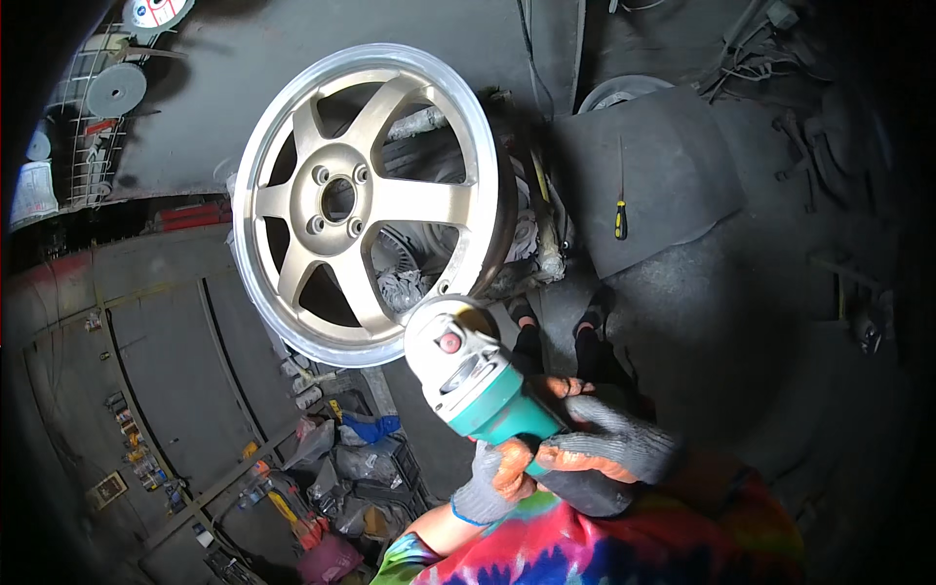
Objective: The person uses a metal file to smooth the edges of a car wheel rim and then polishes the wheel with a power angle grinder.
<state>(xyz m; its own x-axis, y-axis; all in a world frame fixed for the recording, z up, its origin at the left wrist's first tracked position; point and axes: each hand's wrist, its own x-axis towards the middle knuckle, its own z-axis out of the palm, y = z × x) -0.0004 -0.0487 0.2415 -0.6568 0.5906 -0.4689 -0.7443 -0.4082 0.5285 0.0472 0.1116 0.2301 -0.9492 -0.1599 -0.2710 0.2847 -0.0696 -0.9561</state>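
In both gloved hands I hold an angle grinder (497,402) with a teal body and a pale metal head. My left hand (495,480), in a grey glove with an orange palm, is closed around its lower left side. On the other side, my right hand (616,439), gloved alike, wraps the rear of the body. The grinder's head overlaps the lower right rim of a bronze spoked car wheel (424,200) with a bare silver lip. The disc is mostly hidden, so I cannot tell whether it touches the rim.
Behind the wheel is a stand (549,255) with rags. A yellow-and-black screwdriver (621,219) lies on a dark sheet (663,185) at the right. Grinding discs (117,91) hang on a wire rack at the far left. Plastic bags (370,463) fill a crate at the lower left.
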